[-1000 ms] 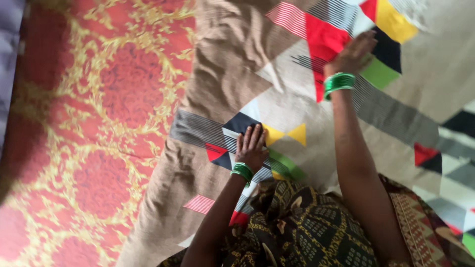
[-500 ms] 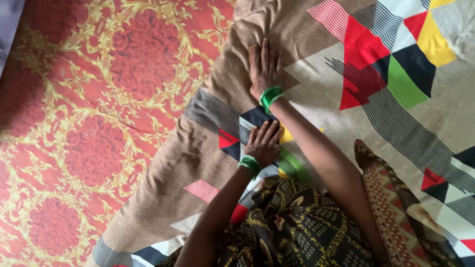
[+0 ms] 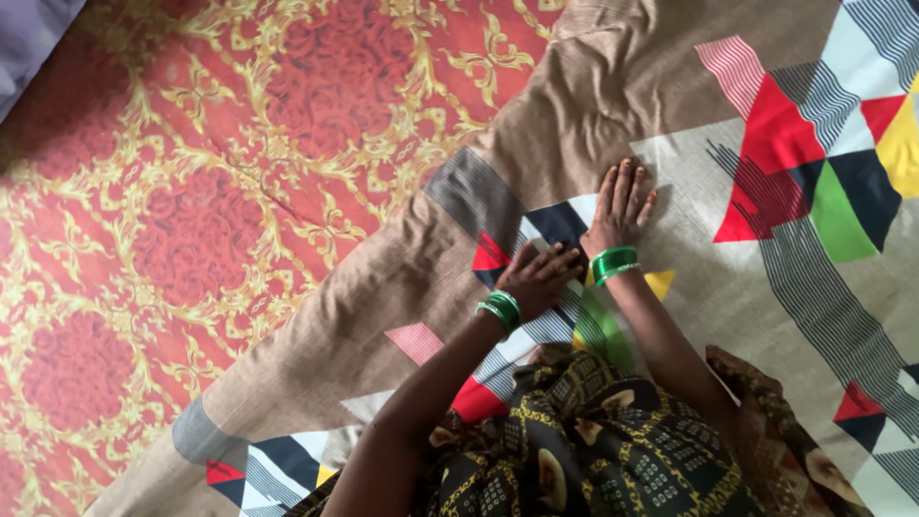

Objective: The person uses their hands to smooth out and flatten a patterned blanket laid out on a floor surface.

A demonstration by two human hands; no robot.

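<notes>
A tan cloth [image 3: 613, 86] printed with red, yellow, green, navy and striped geometric patches lies spread flat. My left hand [image 3: 538, 280] rests palm down on a navy and red patch, green bangles on its wrist. My right hand [image 3: 620, 209] presses flat on the cloth just beyond it, fingers spread, also with green bangles. Both hands lie close together and hold nothing.
A red mat with gold floral scrollwork [image 3: 220, 201] lies under the cloth to the left. My dark patterned skirt [image 3: 593, 440] covers the cloth's near edge. A grey-blue surface [image 3: 29, 29] shows at the top left corner.
My right hand has slid back across the cloth from further out to lie beside the left hand. The left hand has stayed on the navy and red patch.
</notes>
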